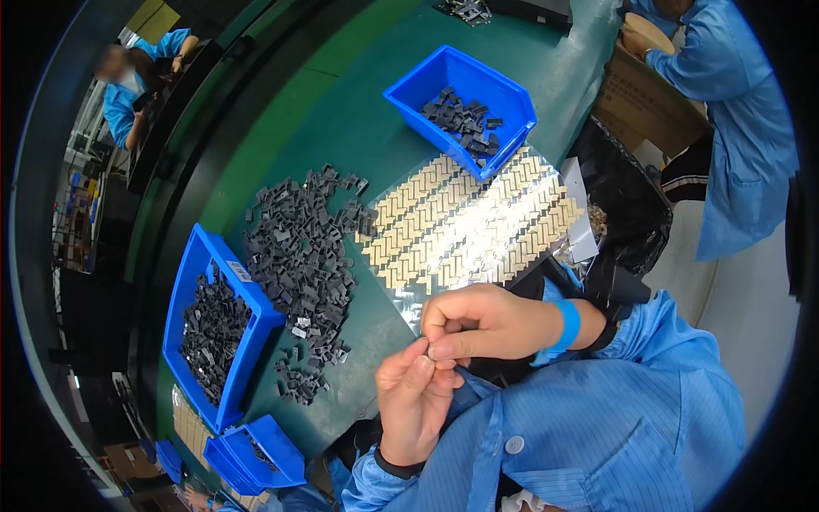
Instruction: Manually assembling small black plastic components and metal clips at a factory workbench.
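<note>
My left hand (412,403) and my right hand (493,324) meet at the fingertips in front of my chest, by the table's near edge. Both are closed in a pinch. Whatever lies between the fingers is too small and too covered to make out. Just beyond them is a clear sheet (408,302) bearing rows of small tan pieces (444,224) in a zigzag pattern. Left of that sheet spreads a loose heap of small dark grey plastic parts (299,243). A blue band (566,325) circles my right wrist.
A blue bin (499,83) with some dark parts stands at the sheet's far edge. Another blue bin (175,328), fuller, sits left of the heap, near a smaller blue bin (286,452). At right, a co-worker in blue (734,128) is beside a cardboard box (644,102).
</note>
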The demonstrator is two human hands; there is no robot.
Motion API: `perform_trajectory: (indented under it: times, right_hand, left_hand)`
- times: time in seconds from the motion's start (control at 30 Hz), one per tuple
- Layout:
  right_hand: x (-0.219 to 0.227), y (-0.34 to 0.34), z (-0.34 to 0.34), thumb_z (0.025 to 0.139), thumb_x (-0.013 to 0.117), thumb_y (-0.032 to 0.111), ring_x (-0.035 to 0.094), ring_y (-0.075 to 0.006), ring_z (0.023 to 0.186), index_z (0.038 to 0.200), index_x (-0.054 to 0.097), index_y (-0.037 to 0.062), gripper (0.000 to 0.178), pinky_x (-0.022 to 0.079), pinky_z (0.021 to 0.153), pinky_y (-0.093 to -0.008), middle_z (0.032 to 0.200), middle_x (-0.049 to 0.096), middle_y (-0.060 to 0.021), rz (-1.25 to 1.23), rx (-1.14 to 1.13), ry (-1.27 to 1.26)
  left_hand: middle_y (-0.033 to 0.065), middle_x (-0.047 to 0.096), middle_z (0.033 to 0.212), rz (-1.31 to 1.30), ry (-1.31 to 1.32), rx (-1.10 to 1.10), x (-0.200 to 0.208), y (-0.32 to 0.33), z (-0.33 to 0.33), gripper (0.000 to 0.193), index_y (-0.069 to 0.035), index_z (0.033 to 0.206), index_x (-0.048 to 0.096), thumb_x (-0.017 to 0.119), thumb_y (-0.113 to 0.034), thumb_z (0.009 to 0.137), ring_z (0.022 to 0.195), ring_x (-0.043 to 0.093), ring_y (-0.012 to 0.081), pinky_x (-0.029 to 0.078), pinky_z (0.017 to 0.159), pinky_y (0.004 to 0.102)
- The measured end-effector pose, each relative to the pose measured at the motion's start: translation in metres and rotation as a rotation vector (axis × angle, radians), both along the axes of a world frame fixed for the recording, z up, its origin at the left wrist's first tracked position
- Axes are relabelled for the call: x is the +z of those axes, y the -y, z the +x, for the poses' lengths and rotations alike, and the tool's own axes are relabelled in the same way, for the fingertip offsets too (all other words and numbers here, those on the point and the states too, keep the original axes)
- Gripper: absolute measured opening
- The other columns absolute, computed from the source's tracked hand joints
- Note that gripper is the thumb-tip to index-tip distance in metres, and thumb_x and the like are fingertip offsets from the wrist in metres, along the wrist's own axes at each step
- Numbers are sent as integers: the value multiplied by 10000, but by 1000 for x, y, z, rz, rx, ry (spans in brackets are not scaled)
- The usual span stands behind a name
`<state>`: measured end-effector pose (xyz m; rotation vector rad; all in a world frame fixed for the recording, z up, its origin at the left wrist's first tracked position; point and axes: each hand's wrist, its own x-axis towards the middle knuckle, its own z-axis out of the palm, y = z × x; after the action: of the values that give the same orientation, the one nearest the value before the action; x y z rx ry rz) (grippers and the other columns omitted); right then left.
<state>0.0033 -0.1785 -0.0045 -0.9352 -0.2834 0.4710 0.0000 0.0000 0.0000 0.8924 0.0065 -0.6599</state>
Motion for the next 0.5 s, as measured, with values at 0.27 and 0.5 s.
perform_trajectory:
  times: [0.27, 0.5]
  right_hand:
    - [-19, 0, 18, 773, 642, 314, 463, -233, 596, 699, 453, 72, 316, 401, 556, -333, 678, 436, -58, -581, -639, 1177]
    - [-5, 38, 4, 752, 674, 180, 497, -216, 596, 678, 504, 65, 218, 409, 560, -311, 677, 471, -51, -915, -810, 1125]
  left_hand:
    - [129, 634, 832, -264, -386, -18, 6, -3, -8, 235, -47, 1115, 561, 518, -119, 895, 675, 596, 156, 497, 604, 318]
    - [81, 605, 875, 345, 770, 644, 64, -69, 52, 187, -2, 1049, 546, 541, -54, 870, 719, 584, 121, 502, 629, 216]
